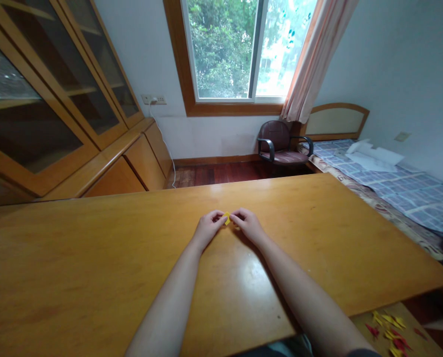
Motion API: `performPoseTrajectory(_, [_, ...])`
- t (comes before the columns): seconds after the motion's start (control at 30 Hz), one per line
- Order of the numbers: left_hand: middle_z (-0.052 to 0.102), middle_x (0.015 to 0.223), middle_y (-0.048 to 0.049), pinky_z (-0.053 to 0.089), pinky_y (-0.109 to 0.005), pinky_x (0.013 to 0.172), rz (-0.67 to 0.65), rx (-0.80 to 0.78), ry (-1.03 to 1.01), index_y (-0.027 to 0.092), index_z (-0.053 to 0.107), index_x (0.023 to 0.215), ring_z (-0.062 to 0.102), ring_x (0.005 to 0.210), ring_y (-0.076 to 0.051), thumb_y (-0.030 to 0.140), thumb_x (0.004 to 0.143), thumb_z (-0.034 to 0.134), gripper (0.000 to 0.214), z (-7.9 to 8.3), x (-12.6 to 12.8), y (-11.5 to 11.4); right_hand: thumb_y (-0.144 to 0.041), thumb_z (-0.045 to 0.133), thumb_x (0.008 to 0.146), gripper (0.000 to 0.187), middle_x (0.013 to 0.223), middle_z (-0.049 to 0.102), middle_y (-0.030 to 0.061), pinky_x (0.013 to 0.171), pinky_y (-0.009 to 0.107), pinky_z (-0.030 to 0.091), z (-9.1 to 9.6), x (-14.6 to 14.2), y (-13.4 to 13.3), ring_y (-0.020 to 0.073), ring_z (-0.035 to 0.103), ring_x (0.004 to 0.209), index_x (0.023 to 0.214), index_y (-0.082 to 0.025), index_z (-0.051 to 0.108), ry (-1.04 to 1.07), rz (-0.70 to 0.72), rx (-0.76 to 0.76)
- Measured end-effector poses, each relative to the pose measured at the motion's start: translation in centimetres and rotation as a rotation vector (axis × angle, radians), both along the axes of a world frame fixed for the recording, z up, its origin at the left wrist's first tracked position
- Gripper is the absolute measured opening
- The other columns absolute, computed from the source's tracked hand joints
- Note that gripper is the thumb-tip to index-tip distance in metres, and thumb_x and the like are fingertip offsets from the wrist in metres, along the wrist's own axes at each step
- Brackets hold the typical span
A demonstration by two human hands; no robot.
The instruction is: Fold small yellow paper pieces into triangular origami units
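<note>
A small yellow piece of paper [227, 218] is pinched between both hands above the middle of the wooden table [95, 258]. My left hand [207, 227] closes on its left side with thumb and fingers pressed together. My right hand [247, 224] grips its right side the same way. Most of the paper is hidden by the fingertips. Both forearms stretch out over the tabletop.
Several small yellow and red folded paper pieces [389, 329] lie on a lower surface at the bottom right. A glass-door cabinet [50, 99] stands on the left. A dark chair [281, 146] sits under the window, and a bed [392, 183] lies on the right.
</note>
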State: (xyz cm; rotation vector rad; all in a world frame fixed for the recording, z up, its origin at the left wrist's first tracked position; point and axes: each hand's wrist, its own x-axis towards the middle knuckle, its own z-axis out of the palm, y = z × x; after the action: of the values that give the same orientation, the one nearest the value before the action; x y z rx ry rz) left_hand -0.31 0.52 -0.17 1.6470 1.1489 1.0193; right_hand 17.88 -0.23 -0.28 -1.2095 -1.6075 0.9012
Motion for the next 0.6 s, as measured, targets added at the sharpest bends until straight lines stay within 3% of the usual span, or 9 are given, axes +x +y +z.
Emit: performPoseTrajectory(0.6, [0.067, 0.076, -0.0005, 0.050, -0.026, 0.072, 0.012, -0.020, -0.047, 0.018, 0.065, 0.098, 0.066, 0.073, -0.016, 0.041, 0.080, 0.063, 0.029, -0.02, -0.03, 0.02, -0.038, 0.062, 0.083, 0.023, 0.074, 0.068, 0.0034, 0.066, 0.027, 0.047, 0.18, -0.13, -0.12, 0.0163, 0.060, 0.070, 0.080, -0.016, 0.069, 0.019, -0.003, -0.007])
